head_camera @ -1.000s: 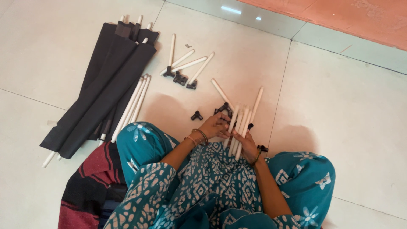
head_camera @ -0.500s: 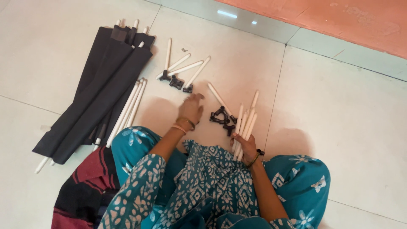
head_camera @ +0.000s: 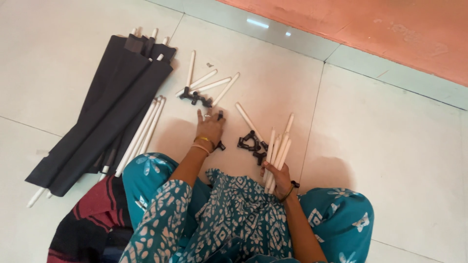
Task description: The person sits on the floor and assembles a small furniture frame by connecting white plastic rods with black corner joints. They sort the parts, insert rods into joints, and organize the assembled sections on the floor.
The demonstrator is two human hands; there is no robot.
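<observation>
White plastic rods with black end connectors [head_camera: 207, 90] lie just ahead of your left hand [head_camera: 209, 129], fingers spread flat; your right hand [head_camera: 278, 178] grips a bundle of white rods [head_camera: 278, 151].

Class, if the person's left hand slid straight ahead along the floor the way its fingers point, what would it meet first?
Probably the small black plastic connectors joined to the white rods, just beyond the left hand.

Bright, soft shadows, glare on tiles [head_camera: 257, 23]
</observation>
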